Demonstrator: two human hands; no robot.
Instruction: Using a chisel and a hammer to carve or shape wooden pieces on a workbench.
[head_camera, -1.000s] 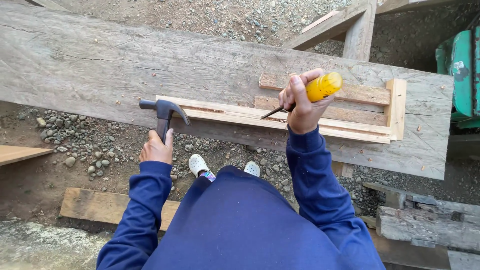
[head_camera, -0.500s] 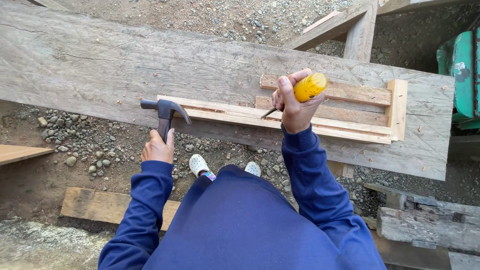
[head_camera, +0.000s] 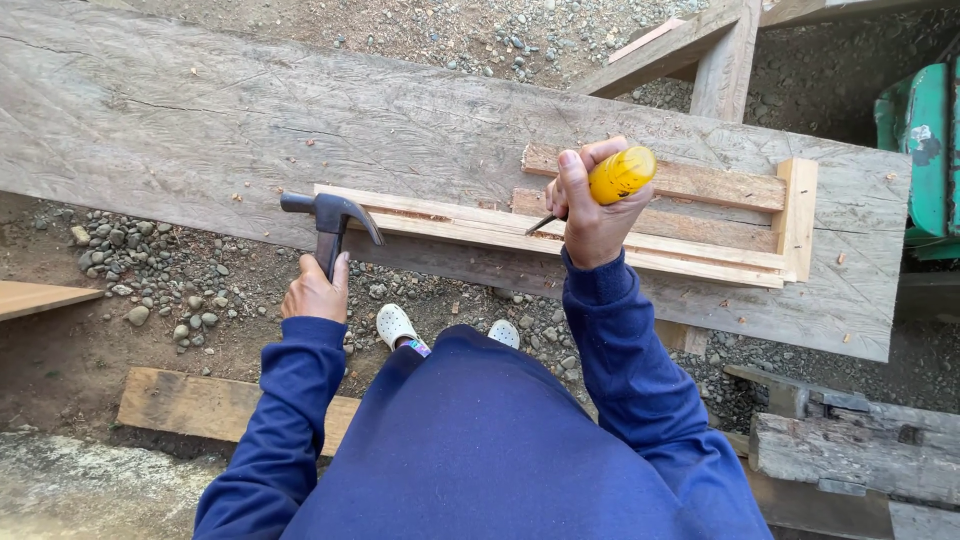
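While the wide weathered plank (head_camera: 300, 130) serves as the counter, a frame of pale wooden strips (head_camera: 680, 225) lies on it. Right hand (head_camera: 592, 215) grips a yellow-handled chisel (head_camera: 612, 180), tilted slightly lower than before, tip on a strip. Left hand (head_camera: 315, 292) clasps the claw hammer (head_camera: 330, 220), unmoved beside the frame.

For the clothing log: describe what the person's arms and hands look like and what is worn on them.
Both arms are covered by long, dark blue sleeves of a soft sweatshirt-type top, ending in ribbed cuffs at the wrists. The left hand and right hand are bare: no gloves, and no rings, watch or bracelet show. The sleeves are plain, with no visible stripes, patches or prints, and the fabric creases at the elbows.
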